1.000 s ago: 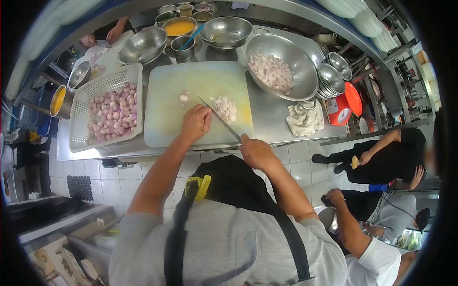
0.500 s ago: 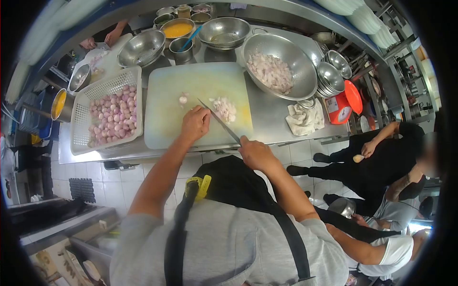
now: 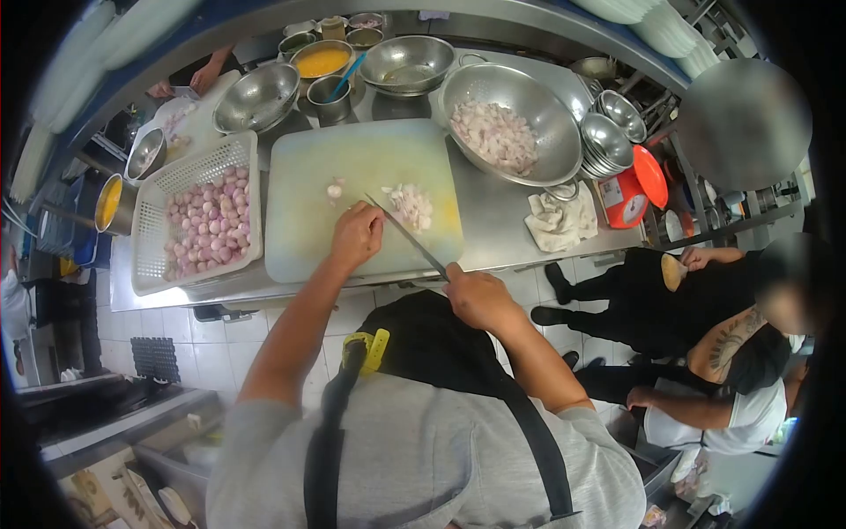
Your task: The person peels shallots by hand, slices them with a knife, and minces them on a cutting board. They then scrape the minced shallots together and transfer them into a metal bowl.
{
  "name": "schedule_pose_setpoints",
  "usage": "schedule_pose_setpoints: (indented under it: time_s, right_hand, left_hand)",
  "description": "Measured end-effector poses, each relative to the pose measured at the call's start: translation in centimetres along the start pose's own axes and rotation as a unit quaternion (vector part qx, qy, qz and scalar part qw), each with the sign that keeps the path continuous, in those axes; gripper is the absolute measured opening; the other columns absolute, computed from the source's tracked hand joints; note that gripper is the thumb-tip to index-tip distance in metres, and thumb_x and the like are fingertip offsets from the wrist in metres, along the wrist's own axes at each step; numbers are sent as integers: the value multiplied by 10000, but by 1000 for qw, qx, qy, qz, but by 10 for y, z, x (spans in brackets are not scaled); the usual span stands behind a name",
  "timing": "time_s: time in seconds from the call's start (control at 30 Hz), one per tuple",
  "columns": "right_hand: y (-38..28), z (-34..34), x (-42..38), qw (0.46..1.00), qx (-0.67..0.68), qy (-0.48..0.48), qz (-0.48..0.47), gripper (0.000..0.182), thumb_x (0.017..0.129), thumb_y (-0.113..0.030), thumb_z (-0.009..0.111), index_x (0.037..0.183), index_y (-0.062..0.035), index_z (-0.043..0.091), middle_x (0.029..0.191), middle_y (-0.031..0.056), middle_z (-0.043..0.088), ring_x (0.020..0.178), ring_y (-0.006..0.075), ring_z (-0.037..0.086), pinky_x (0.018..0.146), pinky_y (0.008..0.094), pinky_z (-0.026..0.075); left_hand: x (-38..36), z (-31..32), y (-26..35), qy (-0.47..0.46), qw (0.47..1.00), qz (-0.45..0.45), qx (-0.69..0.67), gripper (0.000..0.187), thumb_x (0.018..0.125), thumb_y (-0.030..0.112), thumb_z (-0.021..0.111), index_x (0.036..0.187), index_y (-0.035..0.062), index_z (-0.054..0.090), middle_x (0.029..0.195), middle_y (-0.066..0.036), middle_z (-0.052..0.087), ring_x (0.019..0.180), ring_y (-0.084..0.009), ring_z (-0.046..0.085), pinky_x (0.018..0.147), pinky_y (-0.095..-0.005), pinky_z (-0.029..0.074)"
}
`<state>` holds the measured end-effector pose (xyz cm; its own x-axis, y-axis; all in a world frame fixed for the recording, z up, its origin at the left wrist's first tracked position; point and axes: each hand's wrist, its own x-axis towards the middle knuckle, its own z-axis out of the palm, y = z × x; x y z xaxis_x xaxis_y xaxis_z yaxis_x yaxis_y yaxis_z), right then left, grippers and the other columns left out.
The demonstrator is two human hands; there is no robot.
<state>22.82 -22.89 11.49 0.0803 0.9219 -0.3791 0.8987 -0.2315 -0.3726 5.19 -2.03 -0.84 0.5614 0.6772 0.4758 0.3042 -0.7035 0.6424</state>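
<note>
My right hand [image 3: 478, 297] grips the handle of a long kitchen knife [image 3: 409, 236] at the front edge of the cutting board [image 3: 304, 234]. Its blade slants up and left, the tip just beyond my left hand [image 3: 359, 234]. That hand is closed, fingertips curled under beside the blade; whatever they pinch is hidden. Right of the blade lies a small heap of chopped shallots [image 3: 411, 208]. A few peeled shallot pieces [image 3: 334, 190] rest beyond my left hand. Whole peeled shallots [image 3: 211, 220] fill much of a white plastic basket [image 3: 148, 216] left of the board.
A large steel colander [image 3: 560, 115] with chopped shallots stands back right, near a cloth [image 3: 560, 219] and a red scale [image 3: 624, 198]. Steel bowls [image 3: 408, 63] line the back. Another person's hands [image 3: 207, 78] work at the far left; co-workers [image 3: 705, 326] stand at right.
Both my hands and the knife stay in almost the same place. At the right, the co-workers have shifted position, and another blurred head now shows near the shelves.
</note>
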Motion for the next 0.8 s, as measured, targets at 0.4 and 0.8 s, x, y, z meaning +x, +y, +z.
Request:
schedule_pose_setpoints:
  time_s: [0.4,0.8]
  right_hand:
    - [4,13,21,1000,-2,0,-2,254,1017,-221,562,1122,9,527,887,264,720,927,476,704,835,566,539]
    - [10,11,30,999,27,-18,-31,293,1012,-219,541,1173,26,532,1002,268,717,988,450,700,846,554,548]
  left_hand:
    - [1,-3,7,-4,1000,-10,19,37,824,46,661,838,76,677,802,-120,622,747,-344,627,688,-450,507]
    - [-6,-2,-25,107,994,-5,20,155,852,13,681,1007,23,688,1010,-174,688,986,-364,658,912,-449,521]
